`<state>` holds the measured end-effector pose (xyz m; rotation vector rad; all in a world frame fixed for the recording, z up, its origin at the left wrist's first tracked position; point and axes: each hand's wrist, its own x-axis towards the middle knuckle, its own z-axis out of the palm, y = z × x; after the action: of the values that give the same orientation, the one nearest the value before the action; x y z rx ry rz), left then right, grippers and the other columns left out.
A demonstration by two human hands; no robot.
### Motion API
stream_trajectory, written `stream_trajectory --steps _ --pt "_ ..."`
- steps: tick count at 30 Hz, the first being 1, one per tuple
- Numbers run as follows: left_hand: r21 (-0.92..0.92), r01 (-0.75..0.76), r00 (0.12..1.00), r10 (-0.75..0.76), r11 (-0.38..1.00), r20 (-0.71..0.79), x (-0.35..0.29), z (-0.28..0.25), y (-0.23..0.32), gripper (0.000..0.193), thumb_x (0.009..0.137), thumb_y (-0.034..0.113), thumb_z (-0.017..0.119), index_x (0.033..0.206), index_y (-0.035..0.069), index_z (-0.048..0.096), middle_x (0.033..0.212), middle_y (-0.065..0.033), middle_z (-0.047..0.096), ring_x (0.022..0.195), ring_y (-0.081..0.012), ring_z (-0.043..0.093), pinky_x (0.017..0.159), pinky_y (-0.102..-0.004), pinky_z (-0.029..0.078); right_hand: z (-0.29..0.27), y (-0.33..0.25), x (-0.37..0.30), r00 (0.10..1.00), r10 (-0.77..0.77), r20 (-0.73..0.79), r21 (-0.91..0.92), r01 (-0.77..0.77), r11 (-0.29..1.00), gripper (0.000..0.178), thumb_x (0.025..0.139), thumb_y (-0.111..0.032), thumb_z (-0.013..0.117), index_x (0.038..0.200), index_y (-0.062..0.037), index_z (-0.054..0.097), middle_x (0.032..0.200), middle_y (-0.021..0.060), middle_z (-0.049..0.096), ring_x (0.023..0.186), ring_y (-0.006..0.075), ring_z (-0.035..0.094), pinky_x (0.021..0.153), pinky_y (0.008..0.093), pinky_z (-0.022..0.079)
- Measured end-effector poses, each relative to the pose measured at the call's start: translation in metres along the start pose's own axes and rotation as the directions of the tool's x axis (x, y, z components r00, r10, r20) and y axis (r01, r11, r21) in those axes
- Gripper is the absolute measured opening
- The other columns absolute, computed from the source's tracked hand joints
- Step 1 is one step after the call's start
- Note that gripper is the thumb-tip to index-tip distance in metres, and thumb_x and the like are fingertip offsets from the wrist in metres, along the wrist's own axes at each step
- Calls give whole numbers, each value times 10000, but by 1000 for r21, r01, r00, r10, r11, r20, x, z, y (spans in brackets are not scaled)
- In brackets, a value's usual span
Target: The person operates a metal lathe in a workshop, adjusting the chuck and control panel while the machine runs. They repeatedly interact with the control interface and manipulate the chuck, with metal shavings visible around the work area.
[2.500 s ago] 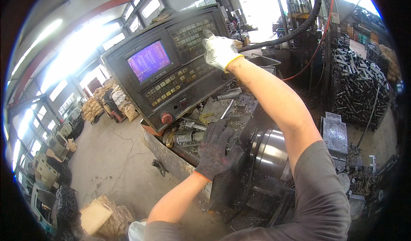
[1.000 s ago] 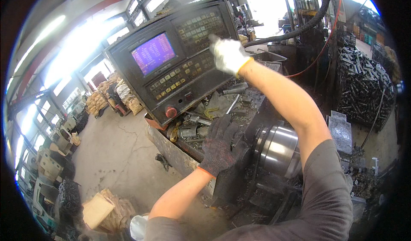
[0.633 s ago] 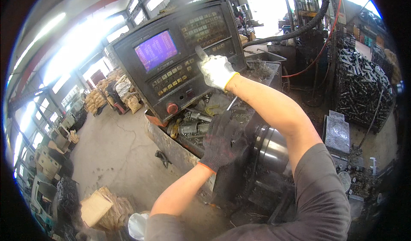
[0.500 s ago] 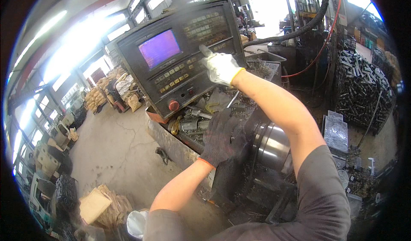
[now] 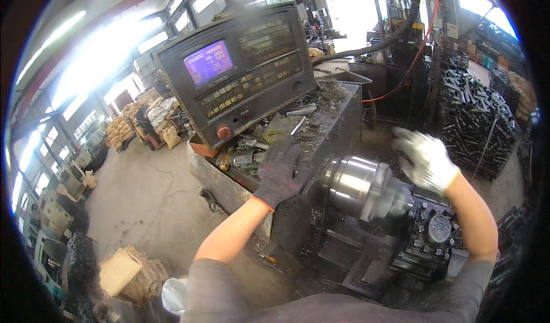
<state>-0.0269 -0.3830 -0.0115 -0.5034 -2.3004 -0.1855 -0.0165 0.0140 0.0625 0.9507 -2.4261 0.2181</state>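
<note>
Gloved in dark knit, the left hand (image 5: pixel 281 179) reaches forward, fingers extended, palm hidden, with nothing visible in its grasp, just left of the shiny cylindrical steel chuck (image 5: pixel 353 179); the right hand (image 5: pixel 423 158), gloved in white knit, is raised near the black bolt-studded metal tool block (image 5: pixel 421 253), fingers loosely spread, gripping nothing visible

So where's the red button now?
In the head view, left of centre, the red button sits near the lower-left corner of the control panel, below the purple screen and up-left of the left hand.
</note>
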Motion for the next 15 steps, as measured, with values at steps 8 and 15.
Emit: stream_trajectory --steps 8,15 --pt "224 62 994 -80 973 75 54 -27 -15 592 895 390 706 1387 84 583 1511 -240 509 1213 -453 631 1023 -570 515 46 74 -221 781 620 73 -172 -603 779 329 907 -210 706 1187 -39 707 1337 208 683 1209 420 646 1016 492 540" --pt "432 360 889 -444 827 108 121 -4 -41 579 913 386 714 1380 63 603 1682 -233 329 1171 -455 692 957 -573 561 109 78 -254 567 817 -104 282 -771 571 285 992 -304 706 1135 -61 743 1169 215 742 1079 386 718 946 445 554"
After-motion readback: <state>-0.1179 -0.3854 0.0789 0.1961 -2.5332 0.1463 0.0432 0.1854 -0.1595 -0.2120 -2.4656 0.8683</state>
